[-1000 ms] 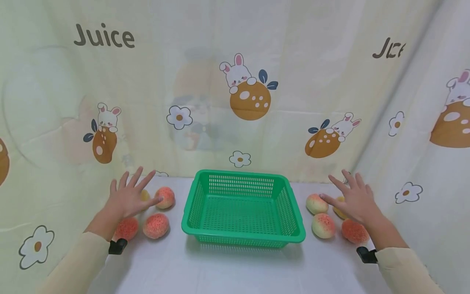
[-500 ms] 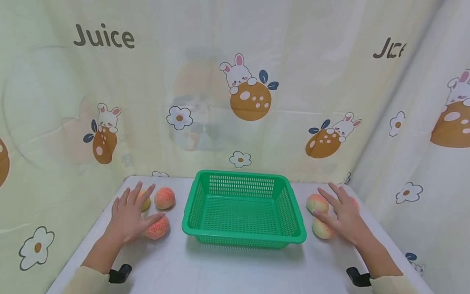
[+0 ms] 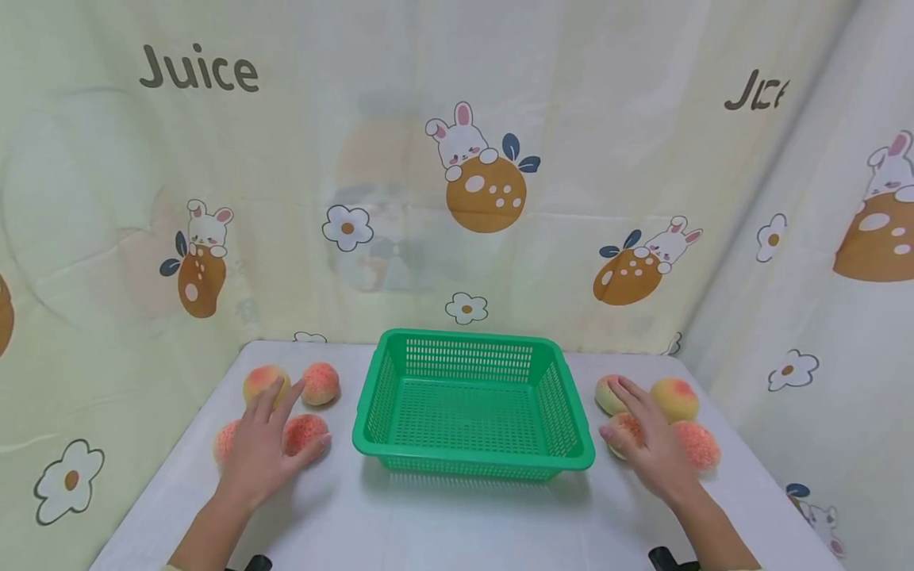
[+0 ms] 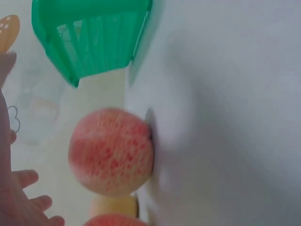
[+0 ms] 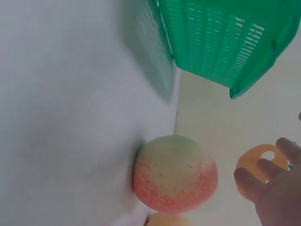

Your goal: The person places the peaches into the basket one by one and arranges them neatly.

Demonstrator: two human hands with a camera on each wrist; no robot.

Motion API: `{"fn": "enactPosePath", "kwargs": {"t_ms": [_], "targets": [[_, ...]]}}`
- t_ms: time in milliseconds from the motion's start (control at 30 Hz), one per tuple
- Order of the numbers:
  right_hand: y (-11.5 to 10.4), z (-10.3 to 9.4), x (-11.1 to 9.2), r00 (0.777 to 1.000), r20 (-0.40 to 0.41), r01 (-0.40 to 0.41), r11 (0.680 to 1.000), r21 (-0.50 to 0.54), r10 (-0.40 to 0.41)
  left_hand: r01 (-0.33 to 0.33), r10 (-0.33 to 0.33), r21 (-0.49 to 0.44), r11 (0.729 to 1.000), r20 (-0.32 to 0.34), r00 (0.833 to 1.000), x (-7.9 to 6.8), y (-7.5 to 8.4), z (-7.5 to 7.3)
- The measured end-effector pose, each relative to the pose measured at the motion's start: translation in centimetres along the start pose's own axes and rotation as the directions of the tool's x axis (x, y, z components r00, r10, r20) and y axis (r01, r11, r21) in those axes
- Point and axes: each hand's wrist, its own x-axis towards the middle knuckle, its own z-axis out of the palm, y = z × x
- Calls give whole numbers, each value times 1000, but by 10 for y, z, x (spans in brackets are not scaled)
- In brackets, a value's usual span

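Note:
With its fingers spread, my left hand hovers by a red speckled peach on the left of the table. Around it lie a yellow-red peach, a pink peach and another red peach, partly covered by the hand. My right hand, also spread, is over a pale green and red peach. Near it are a greenish peach, a yellow peach and a red one. Both wrist views show a gap between the hand and the closest peach.
A green perforated plastic basket stands between the two peach groups, with nothing in it. White cloth covers the table. A printed curtain hangs directly behind and along both sides.
Both hands have come back toward me and lower, over the nearer peaches, with their fingers still spread. The right hand also moved inward. Basket and peaches have stayed in place.

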Motion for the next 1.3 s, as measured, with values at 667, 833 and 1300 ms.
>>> {"fn": "enactPosePath", "kwargs": {"t_ms": [667, 833, 1300], "targets": [[-10, 25, -11, 971, 90, -240, 869, 434, 223, 287, -270, -259, 922, 99, 958, -11, 15, 16], [-13, 24, -8, 950, 156, -313, 818, 483, 272, 296, -275, -303, 906, 112, 955, -12, 13, 20], [-22, 19, -3, 844, 376, -533, 523, 666, 382, 398, -350, -317, 861, 198, 916, -13, 14, 25]]}}
